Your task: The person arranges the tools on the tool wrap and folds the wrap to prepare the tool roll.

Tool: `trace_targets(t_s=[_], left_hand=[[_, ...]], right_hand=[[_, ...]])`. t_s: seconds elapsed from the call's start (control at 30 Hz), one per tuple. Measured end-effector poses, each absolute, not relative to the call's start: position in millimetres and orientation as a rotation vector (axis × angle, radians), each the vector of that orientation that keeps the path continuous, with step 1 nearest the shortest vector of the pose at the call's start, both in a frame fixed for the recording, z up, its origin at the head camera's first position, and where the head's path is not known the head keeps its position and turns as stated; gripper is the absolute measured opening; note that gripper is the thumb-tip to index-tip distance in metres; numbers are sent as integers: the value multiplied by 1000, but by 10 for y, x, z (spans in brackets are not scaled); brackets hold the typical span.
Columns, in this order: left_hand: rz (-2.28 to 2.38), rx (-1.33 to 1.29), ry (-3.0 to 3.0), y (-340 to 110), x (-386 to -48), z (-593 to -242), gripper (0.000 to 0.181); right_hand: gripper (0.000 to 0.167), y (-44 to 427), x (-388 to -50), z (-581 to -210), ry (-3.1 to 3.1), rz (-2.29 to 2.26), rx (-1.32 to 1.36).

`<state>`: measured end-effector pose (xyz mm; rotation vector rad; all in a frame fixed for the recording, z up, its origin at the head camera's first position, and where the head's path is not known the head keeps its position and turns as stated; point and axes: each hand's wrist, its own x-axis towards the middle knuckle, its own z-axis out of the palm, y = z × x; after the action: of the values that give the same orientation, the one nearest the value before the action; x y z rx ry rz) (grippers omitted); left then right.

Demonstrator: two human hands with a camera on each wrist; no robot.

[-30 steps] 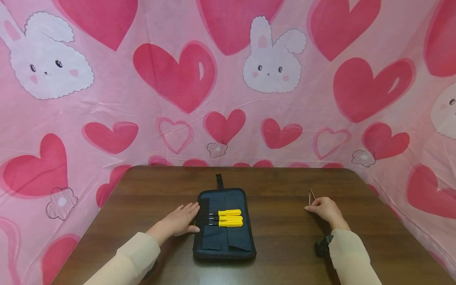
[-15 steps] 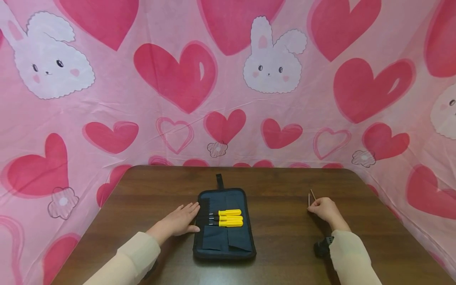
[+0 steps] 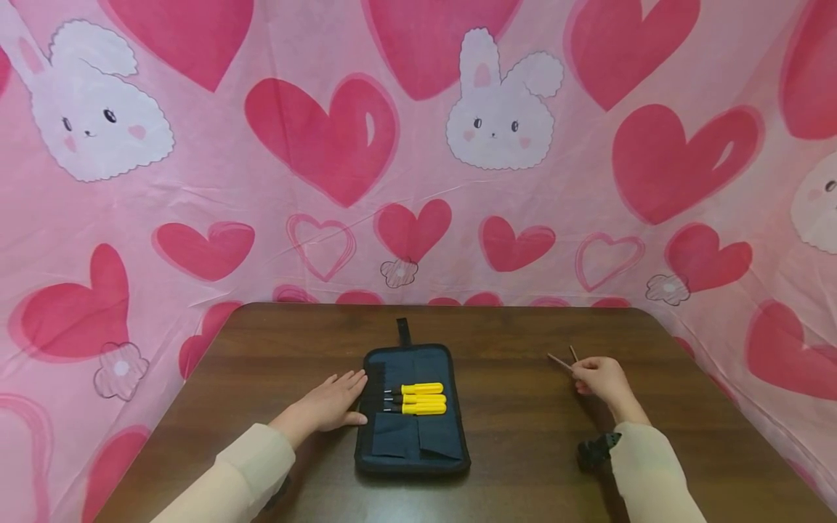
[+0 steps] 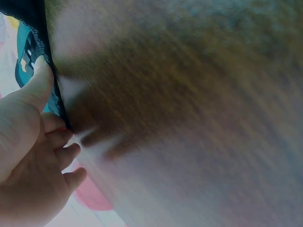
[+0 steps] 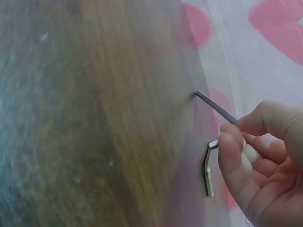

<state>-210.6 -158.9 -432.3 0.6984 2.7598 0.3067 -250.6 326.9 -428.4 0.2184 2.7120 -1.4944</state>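
Observation:
A dark tool pouch (image 3: 399, 363) lies unfolded on the brown table, with several yellow-handled screwdrivers (image 3: 423, 399) tucked across it. My left hand (image 3: 330, 402) rests along its left edge with fingers straight; in the left wrist view the thumb (image 4: 40, 82) lies over the pouch's border. To the right, my right hand (image 3: 603, 379) pinches a thin metal hex key (image 5: 217, 108) between thumb and forefinger, its free end pointing to the far left. Just beyond those fingers is a second, bent hex key (image 5: 207, 172), partly hidden by the hand; it appears to lie on the table.
The pouch's black strap (image 3: 403, 332) stretches toward the table's far edge. Two flat pockets (image 3: 395, 437) are on the pouch's near part. Pink cloth (image 3: 431, 181) printed with hearts and rabbits surrounds the wooden table (image 3: 510, 450).
The hex key in my right hand has swung from pointing away to pointing left. That hand has shifted slightly right and up. My left hand has stayed on the pouch edge.

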Motion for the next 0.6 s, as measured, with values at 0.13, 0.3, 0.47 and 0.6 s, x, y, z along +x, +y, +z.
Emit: trace_targets(t_s=[0.13, 0.3, 0.47, 0.6], left_hand=[[304, 694, 2758, -1581, -2099, -4312, 75], [307, 697, 2758, -1577, -2089, -4296, 75], [309, 691, 2757, -1574, -2082, -4287, 74], [318, 684, 2754, -1573, -2074, -4284, 74]], right_hand=[[25, 3250, -2510, -4266, 2675, -1592, 158], [30, 3204, -2531, -4232, 2592, -1661, 60], [34, 3145, -2552, -4206, 2504, -1716, 2], [38, 3098, -2555, -4185, 2474, -1727, -35]])
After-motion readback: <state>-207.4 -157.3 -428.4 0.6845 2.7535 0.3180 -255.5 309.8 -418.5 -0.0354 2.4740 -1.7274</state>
